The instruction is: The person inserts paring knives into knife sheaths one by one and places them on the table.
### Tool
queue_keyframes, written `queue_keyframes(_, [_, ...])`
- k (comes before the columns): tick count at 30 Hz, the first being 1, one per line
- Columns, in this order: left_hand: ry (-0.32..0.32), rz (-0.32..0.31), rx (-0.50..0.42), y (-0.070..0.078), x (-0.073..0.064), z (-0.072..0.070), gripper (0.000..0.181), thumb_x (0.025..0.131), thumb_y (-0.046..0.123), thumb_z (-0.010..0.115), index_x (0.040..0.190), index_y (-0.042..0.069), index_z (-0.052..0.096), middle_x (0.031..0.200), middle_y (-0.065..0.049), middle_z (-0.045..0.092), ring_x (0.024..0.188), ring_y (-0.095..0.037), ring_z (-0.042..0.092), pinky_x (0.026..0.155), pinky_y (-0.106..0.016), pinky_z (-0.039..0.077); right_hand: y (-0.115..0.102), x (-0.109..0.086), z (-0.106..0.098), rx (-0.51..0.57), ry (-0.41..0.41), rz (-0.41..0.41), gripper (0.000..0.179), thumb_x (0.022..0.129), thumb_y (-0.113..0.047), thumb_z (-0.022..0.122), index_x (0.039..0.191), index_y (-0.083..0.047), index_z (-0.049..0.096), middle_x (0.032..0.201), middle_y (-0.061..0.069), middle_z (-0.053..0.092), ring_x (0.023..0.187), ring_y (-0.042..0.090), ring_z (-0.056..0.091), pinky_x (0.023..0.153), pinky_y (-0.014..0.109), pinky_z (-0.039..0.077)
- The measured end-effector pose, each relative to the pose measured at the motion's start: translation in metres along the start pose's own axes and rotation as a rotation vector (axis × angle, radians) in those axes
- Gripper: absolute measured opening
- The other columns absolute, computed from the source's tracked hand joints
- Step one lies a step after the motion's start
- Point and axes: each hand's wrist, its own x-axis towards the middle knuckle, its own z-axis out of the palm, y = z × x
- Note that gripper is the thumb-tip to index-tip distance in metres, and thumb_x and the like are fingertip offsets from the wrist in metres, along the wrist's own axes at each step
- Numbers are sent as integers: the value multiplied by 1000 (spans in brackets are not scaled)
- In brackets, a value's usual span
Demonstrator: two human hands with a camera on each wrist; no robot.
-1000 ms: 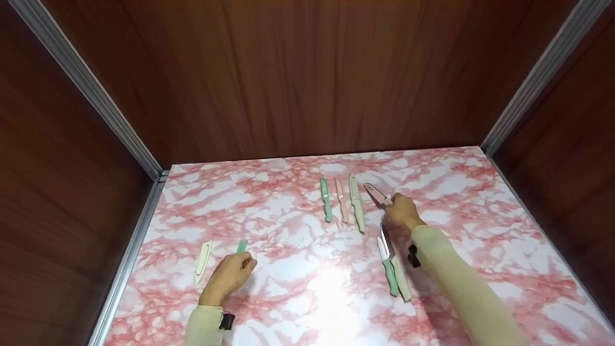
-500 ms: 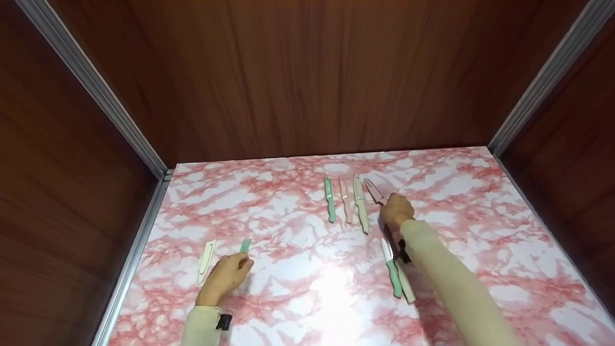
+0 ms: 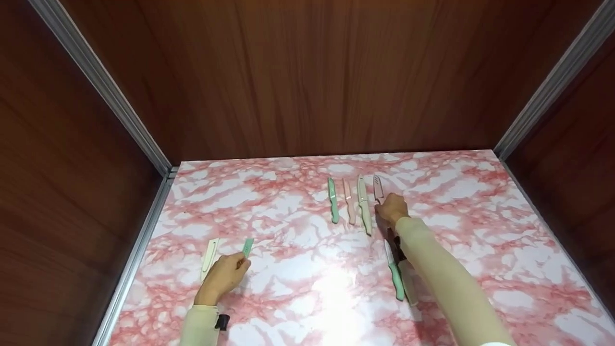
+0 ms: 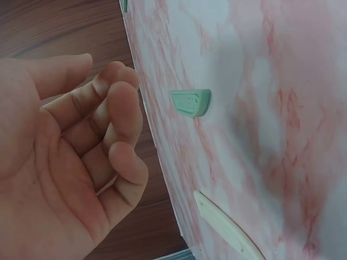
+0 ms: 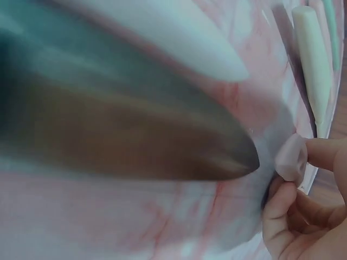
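Observation:
My right hand [image 3: 394, 207] pinches the handle of a pink knife [image 3: 378, 186] at the right end of a row of knives. Its blade part points to the back wall; the hand hides most of the handle. In the right wrist view the pale handle end [image 5: 293, 158] sits between thumb and fingers. My left hand [image 3: 223, 276] is loosely curled and holds nothing. Just beyond it on the table lies a green blade sheath [image 4: 190, 102], apart from the fingers in the left wrist view. A cream sheath [image 3: 209, 257] lies to its left.
The row holds a green knife [image 3: 333, 199], a slimmer pink knife [image 3: 349, 201] and a cream knife [image 3: 364, 204]. Nearer, under the right forearm, lie a bare-bladed green-handled knife [image 3: 396, 278] and a partly hidden cream-handled one [image 3: 409, 286]. Wooden walls [image 3: 307, 77] enclose the table.
My right hand has shifted slightly left and swung the pink knife from a slant to nearly parallel with the row. The left hand has hardly moved; the head view has shifted a little.

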Motion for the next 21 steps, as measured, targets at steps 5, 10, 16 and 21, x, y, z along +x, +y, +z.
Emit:
queue_keyframes(5, [4, -6, -12, -1, 0, 3, 21, 95, 17, 57, 74, 15, 53, 57, 4, 41, 49, -11, 37, 47, -29, 32, -1, -1, 3, -5, -2, 15, 28, 86, -24, 62, 79, 3, 60, 86, 25, 64, 75, 34, 61, 69, 47, 48])
queue_keyframes(10, [3, -1, -18, -1, -1, 2, 20, 95, 17, 56, 75, 15, 54, 58, 4, 41, 49, -10, 36, 47, -28, 31, -2, -1, 4, 8, 12, 5, 27, 87, -22, 61, 71, 1, 60, 81, 25, 65, 78, 37, 64, 72, 48, 50])
queue_keyframes(16, [-18, -32, -13, -2, 1, -2, 20, 97, 18, 54, 78, 13, 56, 60, 3, 45, 50, -11, 38, 48, -28, 33, -3, -1, -1, -2, -46, -10, 31, 88, -23, 60, 66, -3, 58, 71, 18, 64, 67, 30, 62, 69, 44, 50])
queue_keyframes(21, [12, -44, 29, -7, 5, -8, 23, 96, 18, 54, 74, 14, 54, 58, 3, 46, 49, -12, 41, 49, -29, 34, -6, -6, -9, -55, -101, -42, 36, 92, -30, 53, 80, 3, 60, 86, 24, 65, 76, 35, 62, 70, 47, 49])
